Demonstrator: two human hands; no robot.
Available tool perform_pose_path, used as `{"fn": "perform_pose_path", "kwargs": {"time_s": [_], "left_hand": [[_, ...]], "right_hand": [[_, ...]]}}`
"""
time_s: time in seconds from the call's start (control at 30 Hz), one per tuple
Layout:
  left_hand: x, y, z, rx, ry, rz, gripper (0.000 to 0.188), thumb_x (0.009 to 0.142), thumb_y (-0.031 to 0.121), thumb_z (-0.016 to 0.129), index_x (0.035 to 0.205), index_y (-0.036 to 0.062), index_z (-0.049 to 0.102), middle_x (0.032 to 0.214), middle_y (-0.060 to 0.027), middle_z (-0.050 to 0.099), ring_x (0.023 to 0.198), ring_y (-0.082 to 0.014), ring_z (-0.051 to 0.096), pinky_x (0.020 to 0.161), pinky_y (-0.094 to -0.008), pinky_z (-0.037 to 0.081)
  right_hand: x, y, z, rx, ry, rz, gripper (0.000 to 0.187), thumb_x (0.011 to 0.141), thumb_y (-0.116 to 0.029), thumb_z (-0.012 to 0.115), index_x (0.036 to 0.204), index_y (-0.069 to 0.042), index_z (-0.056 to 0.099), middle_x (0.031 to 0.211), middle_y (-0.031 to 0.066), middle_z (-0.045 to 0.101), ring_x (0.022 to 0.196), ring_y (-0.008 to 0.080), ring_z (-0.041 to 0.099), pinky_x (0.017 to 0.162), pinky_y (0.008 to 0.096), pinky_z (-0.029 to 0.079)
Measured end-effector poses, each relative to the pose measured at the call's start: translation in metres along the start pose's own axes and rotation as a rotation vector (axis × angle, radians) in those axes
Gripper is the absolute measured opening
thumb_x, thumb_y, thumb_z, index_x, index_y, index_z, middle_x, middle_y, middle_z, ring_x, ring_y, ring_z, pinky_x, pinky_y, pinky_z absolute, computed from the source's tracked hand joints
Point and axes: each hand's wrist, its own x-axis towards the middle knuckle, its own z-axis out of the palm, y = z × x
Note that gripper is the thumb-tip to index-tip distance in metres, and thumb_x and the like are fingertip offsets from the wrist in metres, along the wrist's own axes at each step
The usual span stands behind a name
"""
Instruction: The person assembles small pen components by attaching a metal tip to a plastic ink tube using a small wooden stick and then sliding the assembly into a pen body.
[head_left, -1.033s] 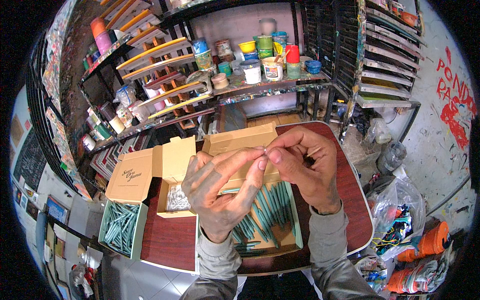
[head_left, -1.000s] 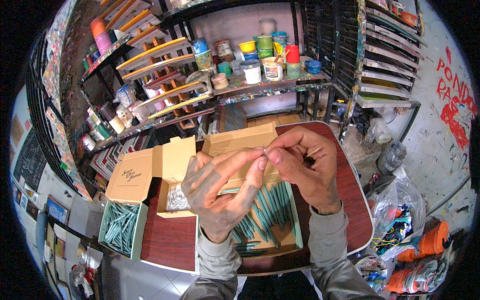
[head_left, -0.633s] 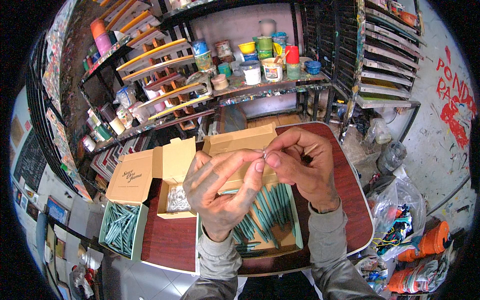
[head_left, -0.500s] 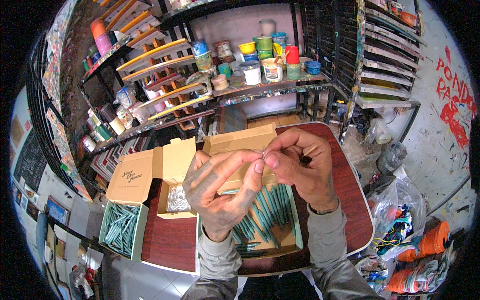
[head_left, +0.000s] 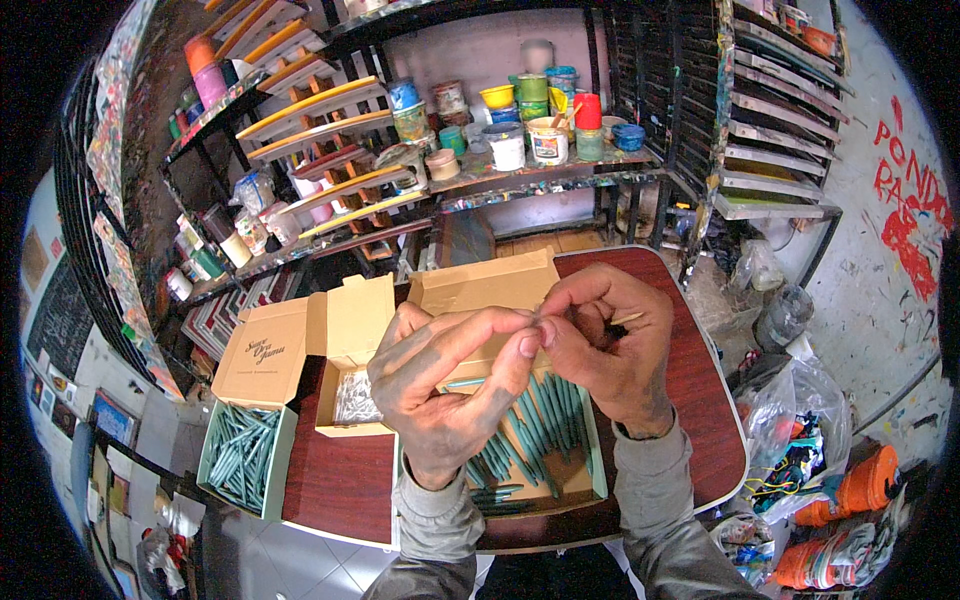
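My left hand [head_left: 445, 385] and my right hand [head_left: 615, 345] meet above an open cardboard box [head_left: 575, 490], thumb and forefinger of each pinched together. Between the fingertips is a tiny pale piece [head_left: 538, 316], mostly covered and too small to name. A thin tan stick [head_left: 628, 318] shows among the curled fingers of my right hand. Slim teal sticks with tapered ends [head_left: 530, 430] lie in rows in the box below, partly hidden by my left hand and wrist.
Left of the hands, a small cardboard box [head_left: 328, 400] holds clear little pieces [head_left: 357, 400]. Beside it a pale green box [head_left: 275, 480] is full of similar teal sticks [head_left: 240, 450]. All stand on a dark red table [head_left: 700, 440]. Paint pots [head_left: 507, 148] line the shelf behind; plastic bags [head_left: 800, 410] lie right.
Both hands have shifted slightly to the right, and their fingertips have come closer together, covering more of the tiny piece. The boxes stay in place.
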Motion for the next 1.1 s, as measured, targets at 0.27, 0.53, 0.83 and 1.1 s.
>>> {"fn": "perform_pose_path", "kwargs": {"time_s": [0.27, 0.53, 0.83, 1.1], "left_hand": [[-0.0032, 0.0006, 0.0037, -0.019, 0.024, -0.058, 0.012, 0.074, 0.011, 0.081, 0.085, 0.0077, 0.076, 0.075, -0.0017, 0.073, 0.059, -0.0115, 0.050, 0.061, -0.0276, 0.035], [-0.0030, -0.0016, 0.0007, -0.097, -0.006, -0.124, 0.009, 0.078, 0.012, 0.079, 0.085, 0.0074, 0.076, 0.077, -0.0013, 0.073, 0.064, -0.0126, 0.049, 0.066, -0.0285, 0.036], [-0.0023, -0.0011, 0.0007, -0.092, -0.004, -0.116, 0.009, 0.077, 0.011, 0.080, 0.085, 0.0073, 0.076, 0.075, -0.0011, 0.073, 0.064, -0.0125, 0.048, 0.067, -0.0286, 0.035], [-0.0029, -0.0063, 0.0003, 0.027, 0.013, -0.018, 0.014, 0.073, 0.008, 0.081, 0.086, 0.0085, 0.077, 0.078, 0.0004, 0.072, 0.068, -0.0133, 0.046, 0.067, -0.0294, 0.035]], "right_hand": [[-0.0017, 0.0013, 0.0036, -0.054, 0.028, -0.028, 0.012, 0.080, -0.008, 0.076, 0.088, -0.006, 0.066, 0.056, -0.0116, 0.040, 0.051, -0.0016, 0.028, 0.047, 0.0218, 0.017], [-0.0013, 0.0073, 0.0040, -0.010, 0.001, -0.076, 0.011, 0.081, -0.006, 0.073, 0.089, -0.006, 0.065, 0.055, -0.0111, 0.039, 0.049, -0.0015, 0.029, 0.046, 0.0224, 0.018], [-0.0007, 0.0056, 0.0033, -0.061, 0.003, -0.102, 0.013, 0.081, -0.006, 0.073, 0.092, -0.006, 0.066, 0.054, -0.0114, 0.038, 0.048, -0.0019, 0.030, 0.045, 0.0218, 0.018], [0.0005, 0.0018, 0.0031, -0.058, -0.046, -0.130, 0.014, 0.083, -0.008, 0.075, 0.093, -0.006, 0.066, 0.053, -0.0118, 0.040, 0.047, -0.0024, 0.030, 0.044, 0.0214, 0.019]]}}
